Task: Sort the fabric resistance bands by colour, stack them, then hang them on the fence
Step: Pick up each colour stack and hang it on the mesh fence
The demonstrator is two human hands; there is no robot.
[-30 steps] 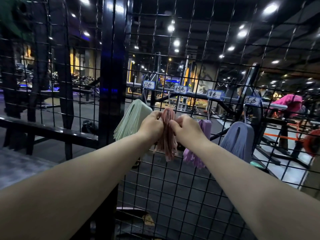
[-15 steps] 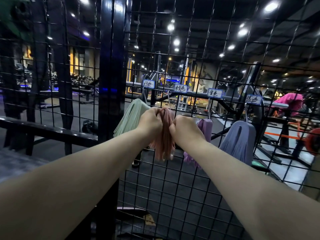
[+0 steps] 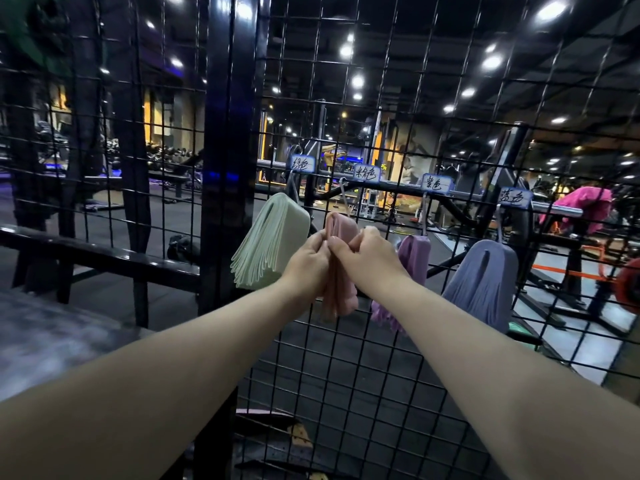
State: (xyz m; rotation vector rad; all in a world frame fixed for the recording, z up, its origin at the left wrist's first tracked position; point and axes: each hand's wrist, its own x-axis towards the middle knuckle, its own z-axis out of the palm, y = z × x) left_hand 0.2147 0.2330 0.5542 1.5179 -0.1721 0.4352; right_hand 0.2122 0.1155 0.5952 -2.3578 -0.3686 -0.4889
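Four stacks of fabric bands hang from hooks on the black wire fence (image 3: 388,368). A pale green stack (image 3: 266,247) hangs furthest left. Beside it is the pink stack (image 3: 341,233), draped over its metal hook (image 3: 344,199). My left hand (image 3: 310,261) grips the pink bands from the left and my right hand (image 3: 367,258) pinches them from the right, thumb on top. A purple stack (image 3: 414,251) hangs behind my right wrist, partly hidden. A blue-grey stack (image 3: 481,282) hangs at the right. A handwritten label (image 3: 366,173) sits above each hook.
A thick black fence post (image 3: 225,168) stands just left of the green stack, with a horizontal rail (image 3: 97,254) running left. Gym machines and a pink-covered bench (image 3: 585,206) lie beyond the mesh. Debris lies at the post's base (image 3: 298,434).
Both hands have slid a little lower on the pink stack, baring its top and the hook above it. The other stacks hang unchanged.
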